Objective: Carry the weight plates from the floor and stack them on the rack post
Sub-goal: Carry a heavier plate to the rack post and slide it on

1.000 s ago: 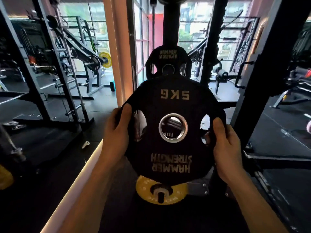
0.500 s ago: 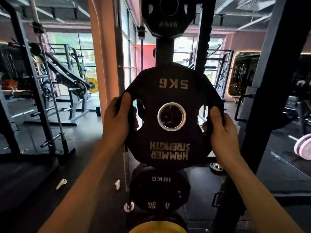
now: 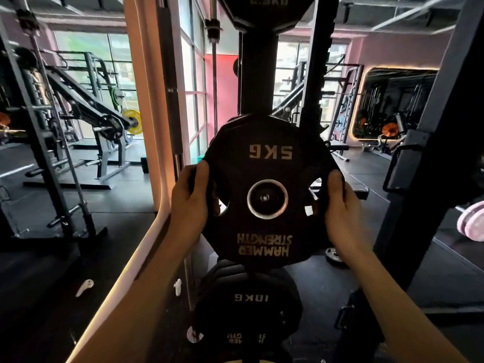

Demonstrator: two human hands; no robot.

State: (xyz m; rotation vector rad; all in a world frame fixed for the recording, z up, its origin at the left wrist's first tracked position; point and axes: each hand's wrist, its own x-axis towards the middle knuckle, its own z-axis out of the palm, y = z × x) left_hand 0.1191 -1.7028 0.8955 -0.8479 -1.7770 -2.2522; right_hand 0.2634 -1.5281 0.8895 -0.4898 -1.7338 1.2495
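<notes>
Plate in hand: a black rubber-coated weight plate with a steel-ringed centre hole (image 3: 267,195) is being held upright at chest height, its "5KG" and "HAMMER STRENGTH" lettering reading upside down.
Left hand: the left hand (image 3: 190,199) is gripping the plate's left edge, thumb lying across the front face and fingers curling behind through the grip slot.
Right hand: the right hand (image 3: 340,205) is clamping the right edge the same way, thumb on the front, fingers wrapped out of sight behind.
Where the plate is: it is sitting in front of the black upright rack column (image 3: 258,74), and through the centre hole a round end with a small bolt is showing; whether the plate is already riding on that post I cannot tell.
Below: a black 10KG plate (image 3: 248,307) is hanging on the rack just under the held one, overlapped at its top edge.
Above: the lower part of a black 2.5KG plate (image 3: 267,6) is showing at the top of the column.
Floor: a small dark plate (image 3: 334,255) is lying flat on the black rubber gym floor (image 3: 327,286), just beside the right wrist.
Off to the left: a yellow plate (image 3: 133,121) is loaded on a grey machine.
</notes>
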